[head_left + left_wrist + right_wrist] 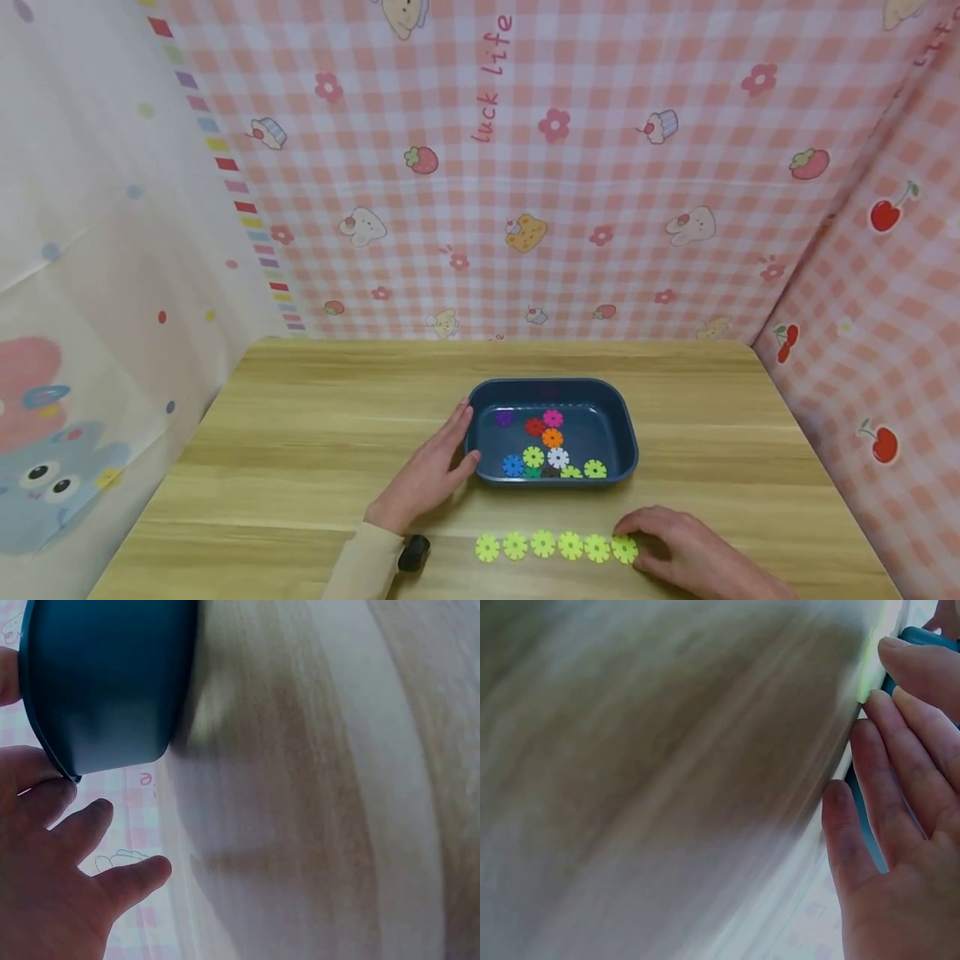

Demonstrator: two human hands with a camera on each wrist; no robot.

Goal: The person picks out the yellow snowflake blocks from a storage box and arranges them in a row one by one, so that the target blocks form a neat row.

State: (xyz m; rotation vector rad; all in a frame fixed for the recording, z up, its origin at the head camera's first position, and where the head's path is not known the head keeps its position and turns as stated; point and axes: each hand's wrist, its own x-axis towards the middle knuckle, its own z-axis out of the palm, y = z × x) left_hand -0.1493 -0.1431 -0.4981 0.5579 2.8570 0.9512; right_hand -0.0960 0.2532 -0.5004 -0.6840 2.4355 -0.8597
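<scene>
A dark blue tray (626,450) stands on the table, with several snowflake building discs of mixed colours inside. My left hand (423,479) touches its left side, the thumb near the front corner and the fingers farther back. In the left wrist view, the other fingers of that left hand (56,862) spread loosely beside the tray (105,690). In front of the tray lies a row of yellow-green snowflake discs (542,543). My right hand (690,550) pinches the yellow-green disc (624,549) at the row's right end between thumb and forefinger.
The wooden table (315,417) meets a pink checked cloth (480,275) at the back. More printed cloth hangs at both sides. Inside the tray are loose discs, among them an orange disc (552,438), a white disc (558,458) and a blue disc (513,465).
</scene>
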